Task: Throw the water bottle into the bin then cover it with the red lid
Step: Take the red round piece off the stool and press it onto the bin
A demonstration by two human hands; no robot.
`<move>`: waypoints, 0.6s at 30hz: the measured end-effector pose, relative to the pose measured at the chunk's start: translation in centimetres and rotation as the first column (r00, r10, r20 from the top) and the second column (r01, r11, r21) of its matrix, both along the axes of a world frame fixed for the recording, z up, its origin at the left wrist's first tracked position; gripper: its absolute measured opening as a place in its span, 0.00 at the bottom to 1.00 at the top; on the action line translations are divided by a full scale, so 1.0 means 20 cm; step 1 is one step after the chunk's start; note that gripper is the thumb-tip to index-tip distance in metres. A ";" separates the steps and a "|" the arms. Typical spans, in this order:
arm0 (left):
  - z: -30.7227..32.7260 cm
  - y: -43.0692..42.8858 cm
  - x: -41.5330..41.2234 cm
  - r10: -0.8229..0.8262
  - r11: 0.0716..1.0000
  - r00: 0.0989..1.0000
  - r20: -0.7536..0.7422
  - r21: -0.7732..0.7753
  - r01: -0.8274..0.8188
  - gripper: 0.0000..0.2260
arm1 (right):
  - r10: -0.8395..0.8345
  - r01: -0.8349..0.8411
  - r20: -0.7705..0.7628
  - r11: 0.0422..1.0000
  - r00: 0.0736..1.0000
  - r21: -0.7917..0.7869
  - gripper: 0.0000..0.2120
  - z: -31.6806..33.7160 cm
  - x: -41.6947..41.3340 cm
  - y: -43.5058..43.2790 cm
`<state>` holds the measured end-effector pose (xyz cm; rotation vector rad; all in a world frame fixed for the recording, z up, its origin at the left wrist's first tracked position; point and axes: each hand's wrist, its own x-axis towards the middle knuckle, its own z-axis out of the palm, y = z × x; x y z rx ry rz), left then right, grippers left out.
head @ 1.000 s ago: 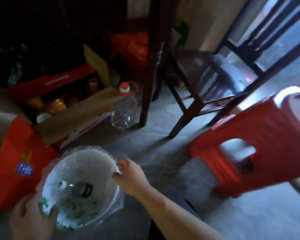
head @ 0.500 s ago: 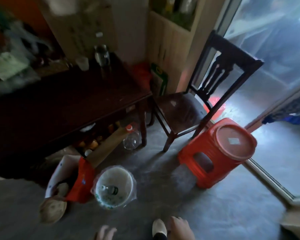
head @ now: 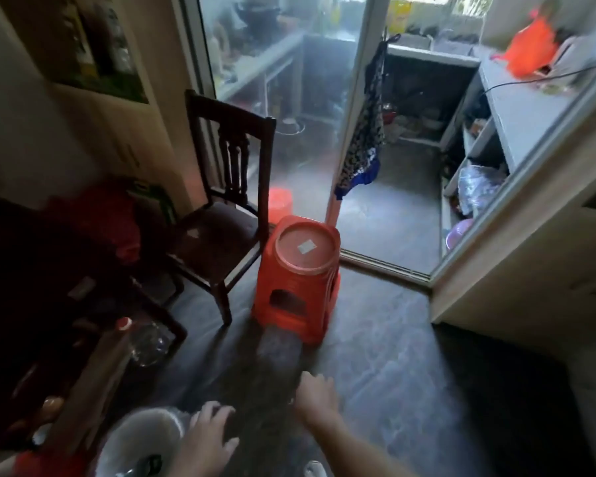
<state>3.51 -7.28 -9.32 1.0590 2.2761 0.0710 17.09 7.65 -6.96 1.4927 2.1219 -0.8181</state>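
A lived-in home, at the doorway to a kitchen. Just left of the red stool (head: 298,280) stands a wooden chair (head: 227,201). Beyond the stool, a glass sliding door (head: 283,98) opens onto counters (head: 516,108) and shelves (head: 475,173) crowded with pots and bowls.
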 end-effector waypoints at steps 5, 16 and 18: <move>0.08 0.42 0.06 -0.156 0.988 0.988 -0.020 -0.001 0.156 0.24 | -0.089 0.090 -0.034 0.996 0.995 0.028 0.21 0.06 0.11 0.30; 0.22 0.93 -0.01 -0.210 0.977 0.977 -0.042 -0.037 0.209 0.27 | -0.133 0.134 -0.017 0.991 0.991 0.002 0.19 0.05 0.04 0.64; 0.22 0.99 -0.05 -0.223 0.973 0.974 -0.030 -0.066 0.220 0.27 | -0.146 0.146 -0.008 0.989 0.989 -0.017 0.20 0.05 0.01 0.68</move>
